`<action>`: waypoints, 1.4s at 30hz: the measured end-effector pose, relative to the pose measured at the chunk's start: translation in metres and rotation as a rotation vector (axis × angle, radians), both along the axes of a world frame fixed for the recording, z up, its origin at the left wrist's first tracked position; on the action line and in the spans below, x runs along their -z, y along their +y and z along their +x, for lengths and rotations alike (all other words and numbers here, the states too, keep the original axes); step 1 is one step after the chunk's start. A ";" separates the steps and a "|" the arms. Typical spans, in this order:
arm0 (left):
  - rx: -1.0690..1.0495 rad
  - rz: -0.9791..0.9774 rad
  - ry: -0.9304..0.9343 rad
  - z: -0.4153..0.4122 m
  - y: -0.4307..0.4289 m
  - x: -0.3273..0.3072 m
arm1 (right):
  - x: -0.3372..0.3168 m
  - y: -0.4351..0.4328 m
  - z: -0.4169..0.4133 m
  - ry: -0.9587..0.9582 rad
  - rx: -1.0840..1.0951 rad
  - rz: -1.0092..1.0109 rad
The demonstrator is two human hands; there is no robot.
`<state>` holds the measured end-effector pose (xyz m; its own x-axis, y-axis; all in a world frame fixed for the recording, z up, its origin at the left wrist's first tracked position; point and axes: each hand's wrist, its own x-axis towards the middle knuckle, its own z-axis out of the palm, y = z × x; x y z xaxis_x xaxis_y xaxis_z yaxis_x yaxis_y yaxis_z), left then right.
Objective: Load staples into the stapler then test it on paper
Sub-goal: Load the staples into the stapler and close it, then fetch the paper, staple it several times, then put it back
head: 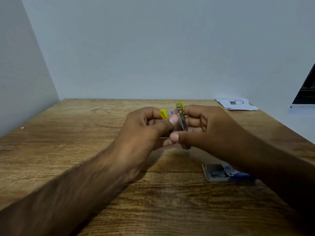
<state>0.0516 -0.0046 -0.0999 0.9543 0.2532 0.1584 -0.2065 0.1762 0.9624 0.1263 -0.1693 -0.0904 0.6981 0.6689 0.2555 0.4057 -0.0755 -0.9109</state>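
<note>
The left thumb tip [173,120] presses against the metal body of a small stapler [182,120], while the right thumb tip [174,137] pinches it from below, just under the left one. The stapler is held in the air above the table, between the two hands, swung open: one yellow end pokes up past the right fingers and another yellow end sticks out to the left, past the left index finger. The left hand [144,132] curls closed around the left part of the stapler, and the right hand [206,126] wraps its fingers behind the shiny metal arm, gripping it. Whether staples sit in the channel cannot be told. Below the right forearm, a small open staple box [217,172] with a blue part lies on the wooden table [68,142]. A crumpled sheet of paper [237,103] lies at the far right edge of the table, against the wall
</note>
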 end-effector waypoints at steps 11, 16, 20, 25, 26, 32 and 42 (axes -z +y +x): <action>0.009 0.031 -0.002 0.003 0.000 0.004 | 0.000 0.001 0.000 -0.233 0.034 -0.115; 0.065 0.059 0.021 -0.001 0.001 -0.002 | -0.004 -0.001 -0.005 -0.404 0.080 -0.235; 0.183 0.290 0.133 -0.004 0.026 -0.022 | -0.010 0.000 -0.007 -0.346 0.085 -0.249; 0.036 0.549 0.002 -0.011 0.062 -0.052 | -0.014 0.003 -0.026 -0.555 0.046 -0.384; -0.043 0.529 -0.023 -0.009 0.065 -0.052 | -0.013 0.006 -0.033 -0.542 0.008 -0.374; -0.083 0.535 -0.032 -0.001 0.059 -0.037 | -0.005 0.020 -0.053 -0.560 -0.170 -0.415; 0.055 0.757 -0.032 -0.004 0.042 -0.028 | -0.013 0.012 -0.037 -0.353 -0.219 -0.440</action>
